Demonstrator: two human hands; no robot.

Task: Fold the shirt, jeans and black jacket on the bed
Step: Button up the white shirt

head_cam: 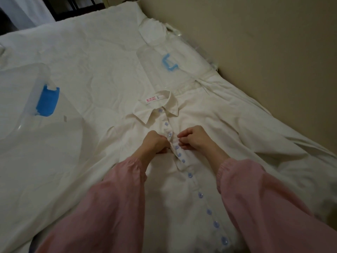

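Head view, left to right: clear lid with blue latch [47, 101] on the bed [87, 57]; left hand [156, 143] pinches the shirt [200, 125] placket, right hand [194, 137] pinches the opposite edge beside a button [176, 147]. Best to align both edges flat before fastening. Jeans and jacket are unseen.

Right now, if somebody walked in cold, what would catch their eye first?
At the centre, the left hand and right hand, in pink sleeves, pinch the button strip of a white shirt spread flat on the bed. Its row of lilac buttons runs toward the bottom edge. Two clear plastic pieces with bright blue parts also lie there: the left piece at far left, the far piece beyond the collar.
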